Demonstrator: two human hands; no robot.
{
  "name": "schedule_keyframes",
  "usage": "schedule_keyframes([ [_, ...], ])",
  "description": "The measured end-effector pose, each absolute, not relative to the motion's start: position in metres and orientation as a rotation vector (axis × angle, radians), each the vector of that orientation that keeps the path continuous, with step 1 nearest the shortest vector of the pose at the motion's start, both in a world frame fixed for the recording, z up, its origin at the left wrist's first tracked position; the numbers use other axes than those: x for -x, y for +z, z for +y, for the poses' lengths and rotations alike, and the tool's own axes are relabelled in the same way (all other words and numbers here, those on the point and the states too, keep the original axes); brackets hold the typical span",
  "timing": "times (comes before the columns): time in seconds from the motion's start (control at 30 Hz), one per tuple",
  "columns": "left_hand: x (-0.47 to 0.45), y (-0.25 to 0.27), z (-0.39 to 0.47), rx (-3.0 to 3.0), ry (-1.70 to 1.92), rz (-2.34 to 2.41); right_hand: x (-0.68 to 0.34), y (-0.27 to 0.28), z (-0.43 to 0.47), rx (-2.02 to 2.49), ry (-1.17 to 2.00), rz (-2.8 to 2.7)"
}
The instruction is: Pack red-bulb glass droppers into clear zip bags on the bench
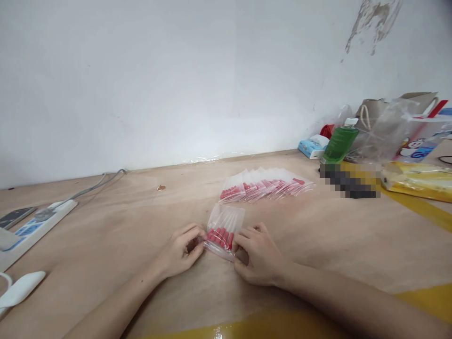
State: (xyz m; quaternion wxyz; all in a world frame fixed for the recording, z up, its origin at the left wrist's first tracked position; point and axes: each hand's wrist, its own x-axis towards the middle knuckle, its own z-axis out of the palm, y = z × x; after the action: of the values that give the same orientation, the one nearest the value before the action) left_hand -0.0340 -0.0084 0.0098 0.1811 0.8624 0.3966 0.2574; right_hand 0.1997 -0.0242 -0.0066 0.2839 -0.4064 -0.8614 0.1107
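A small clear plastic bag point(226, 216) lies on the table in front of me, with several red-ended pieces point(221, 237) side by side inside it; their exact kind I cannot make out. My left hand point(185, 249) pinches the bag's left edge between thumb and fingers. At the opposite edge, my right hand point(256, 254) grips the bag near its lower right corner. Just beyond it, a fanned row of similar filled bags point(264, 183) overlaps on the table, touched by neither hand.
A white power strip point(38, 230) with a grey cable sits at the left, near a phone point(17, 216) and a white plug-like item point(24, 288). To the right stand a green bottle point(341, 141), a blue tissue pack point(312, 147) and several bags. Yellow tape point(429, 301) marks the table's near side.
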Motion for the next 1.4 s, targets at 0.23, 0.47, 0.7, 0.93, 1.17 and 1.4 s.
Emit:
schedule_keyframes([
  [0.23,0.025,0.002,-0.013,-2.415,0.854,1.245,-0.198,-0.006,-0.025,0.927,0.06,-2.258],
  [0.47,0.012,-0.004,-0.021,-2.207,0.825,1.231,-0.196,-0.013,-0.019,0.693,-0.319,-2.343],
  [0.7,0.009,-0.003,-0.022,-2.204,0.838,1.29,-0.191,-0.016,-0.022,0.775,-0.438,-2.341],
  [0.93,0.005,-0.001,-0.024,-2.287,0.852,1.277,-0.19,-0.014,-0.021,0.848,-0.48,-2.404],
  [1.17,0.005,-0.009,-0.022,-2.3,0.918,1.318,-0.191,-0.016,-0.019,0.853,-0.505,-2.417],
  [1.4,0.004,-0.007,-0.024,-2.345,0.942,1.306,-0.193,-0.012,-0.02,0.845,-0.557,-2.43],
])
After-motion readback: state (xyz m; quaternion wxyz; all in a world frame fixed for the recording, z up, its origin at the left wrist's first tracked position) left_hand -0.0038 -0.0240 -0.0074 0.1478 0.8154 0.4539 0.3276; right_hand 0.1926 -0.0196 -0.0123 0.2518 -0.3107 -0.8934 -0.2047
